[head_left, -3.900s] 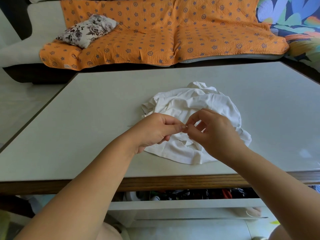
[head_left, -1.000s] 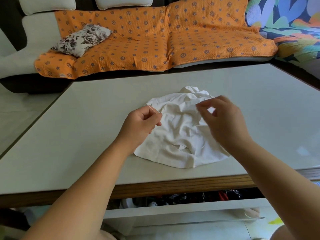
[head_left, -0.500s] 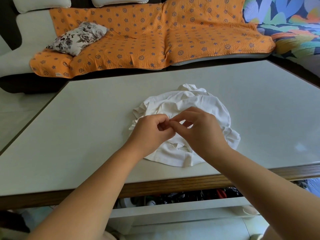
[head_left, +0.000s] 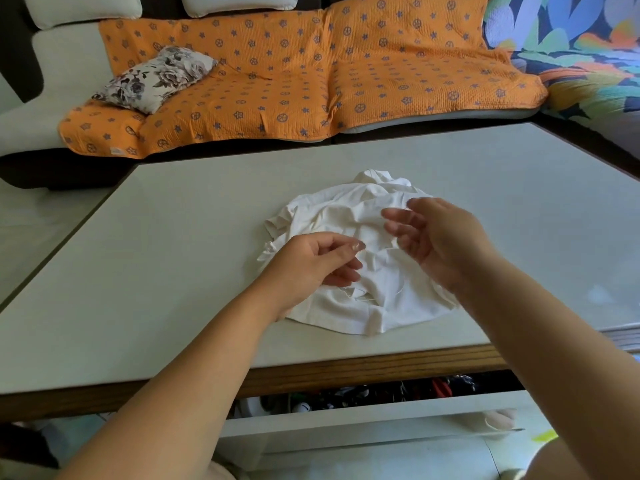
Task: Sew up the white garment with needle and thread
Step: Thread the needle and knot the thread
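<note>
The crumpled white garment (head_left: 346,216) lies in the middle of the pale table (head_left: 166,271). My left hand (head_left: 311,268) hovers over the garment's left side, thumb and forefinger pinched together on the needle, which is too thin to make out. My right hand (head_left: 440,240) floats above the garment's right side with its fingers loosely spread and nothing in them. A fine white thread (head_left: 401,289) curves across the cloth below my right hand. A small tear (head_left: 356,295) shows near the garment's front edge.
An orange patterned cover (head_left: 294,81) drapes the sofa behind the table, with a floral cushion (head_left: 156,77) on its left. A colourful throw (head_left: 581,46) is at the far right. Under the table's wooden front edge (head_left: 363,370) an open drawer (head_left: 363,400) holds clutter.
Half a second ago both hands met, pinching at one spot over the garment. Now my right hand has let go and moved up and right, while my left hand keeps its pinch.
</note>
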